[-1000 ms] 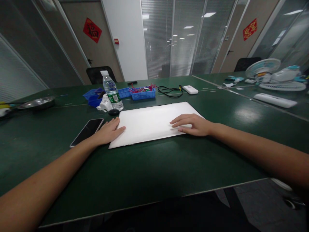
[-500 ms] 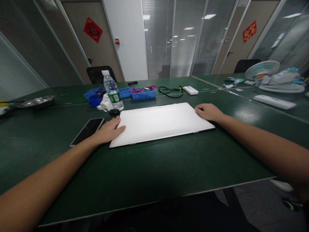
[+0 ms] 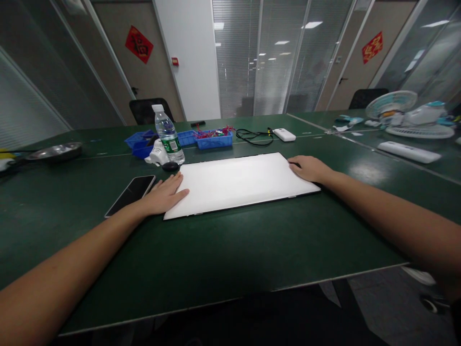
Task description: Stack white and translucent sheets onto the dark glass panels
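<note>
A thin white rectangular panel (image 3: 234,185) with dark edges lies flat on the green table, between my hands. My left hand (image 3: 165,193) rests at its left edge, palm down, fingers spread, with the thumb on the white surface. At the far right side, my right hand (image 3: 310,168) lies along the edge with its fingers stretched out and a dark gap under them. Neither hand grips the panel. Beside my left hand are a dark-screened phone or tablet (image 3: 132,194) and a small black rounded object (image 3: 170,166).
Behind the panel stand a water bottle (image 3: 168,137), a white plastic piece (image 3: 157,153) and blue trays (image 3: 215,140) with small coloured parts. A black cable (image 3: 254,138) and a white box (image 3: 284,134) lie farther right. Fan parts (image 3: 406,115) and a metal pan (image 3: 57,151) sit at the sides.
My left hand has shifted slightly to the right against the panel. My right hand has slid a little to the left, over the panel's far right corner. The panel has barely moved.
</note>
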Tool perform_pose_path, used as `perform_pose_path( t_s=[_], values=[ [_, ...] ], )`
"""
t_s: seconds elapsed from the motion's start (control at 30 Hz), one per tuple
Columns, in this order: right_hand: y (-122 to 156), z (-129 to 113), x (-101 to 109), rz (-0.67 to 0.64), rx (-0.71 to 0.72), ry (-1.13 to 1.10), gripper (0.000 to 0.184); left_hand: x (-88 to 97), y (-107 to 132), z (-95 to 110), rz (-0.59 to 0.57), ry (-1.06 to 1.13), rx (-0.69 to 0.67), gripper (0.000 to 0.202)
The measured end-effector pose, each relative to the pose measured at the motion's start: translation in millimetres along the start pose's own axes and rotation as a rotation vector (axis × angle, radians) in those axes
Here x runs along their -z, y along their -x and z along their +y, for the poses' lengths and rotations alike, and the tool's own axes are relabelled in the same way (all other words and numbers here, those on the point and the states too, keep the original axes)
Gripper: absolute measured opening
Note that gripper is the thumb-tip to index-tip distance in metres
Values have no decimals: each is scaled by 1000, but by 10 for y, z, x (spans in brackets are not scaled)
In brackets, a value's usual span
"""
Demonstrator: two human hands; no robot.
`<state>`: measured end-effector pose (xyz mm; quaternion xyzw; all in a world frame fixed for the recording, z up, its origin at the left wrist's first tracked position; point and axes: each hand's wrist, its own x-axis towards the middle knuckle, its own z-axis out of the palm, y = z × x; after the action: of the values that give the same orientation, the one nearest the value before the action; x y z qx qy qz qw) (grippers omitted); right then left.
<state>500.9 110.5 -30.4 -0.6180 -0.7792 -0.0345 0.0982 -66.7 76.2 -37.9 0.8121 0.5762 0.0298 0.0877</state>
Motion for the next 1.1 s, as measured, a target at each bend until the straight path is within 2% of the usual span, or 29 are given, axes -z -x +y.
perform_pose_path(
  t_s=[0.13,0.2,0.3,0.4,0.5,0.7,0.8,1.1],
  values=[
    [-9,2,-11,-13,29,-8,62,43,32,18,46,-36,-35,92],
    [-15,12,-17,-26,45,-11,59,100,83,39,53,-56,-148,89],
    [-24,33,-24,-34,51,-14,59,199,183,107,-39,-36,-386,86],
    [-29,52,-27,-34,51,-19,58,258,256,196,-125,-11,-492,95],
    [-34,59,-31,-32,48,-26,58,265,271,243,-124,-19,-515,100],
    [-35,50,-29,-30,34,-33,56,245,250,197,-76,-1,-512,83],
    [-28,47,-15,-33,26,-35,56,242,254,197,-61,11,-506,81],
    [-21,36,-10,-34,19,-33,57,243,256,195,-36,37,-520,87]
  ],
)
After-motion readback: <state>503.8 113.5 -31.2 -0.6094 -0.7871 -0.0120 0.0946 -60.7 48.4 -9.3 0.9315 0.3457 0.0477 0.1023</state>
